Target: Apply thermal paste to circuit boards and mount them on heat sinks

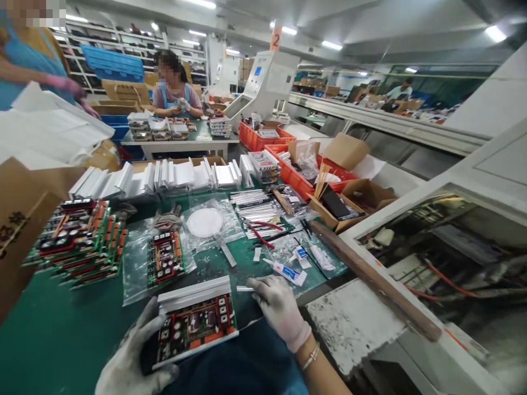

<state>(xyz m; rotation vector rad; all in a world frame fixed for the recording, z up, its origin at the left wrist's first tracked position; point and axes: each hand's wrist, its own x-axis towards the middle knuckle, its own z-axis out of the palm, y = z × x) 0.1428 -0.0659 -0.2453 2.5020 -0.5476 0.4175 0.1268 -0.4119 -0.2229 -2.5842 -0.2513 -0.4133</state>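
Observation:
A circuit board in a white metal housing (197, 323) is tilted at the front edge of the green table. My left hand (138, 351), in a grey-white glove, grips its left end, thumb below and fingers above. Just right of the housing, my right hand (278, 307), gloved too, pinches a short thin silvery strip (244, 288) between thumb and fingers. Behind the housing another circuit board (166, 257) lies on a clear plastic bag. A blue and white tube (288, 271) rests beyond my right hand.
Stacked circuit boards (82, 241) stand at the left. White metal profiles (164, 178) line the back. Pliers with red handles (263, 233), metal strips (253, 206) and a white round lid (205, 222) lie mid-table. Red crates (267, 137) stand behind. A person (175, 90) sits at another table.

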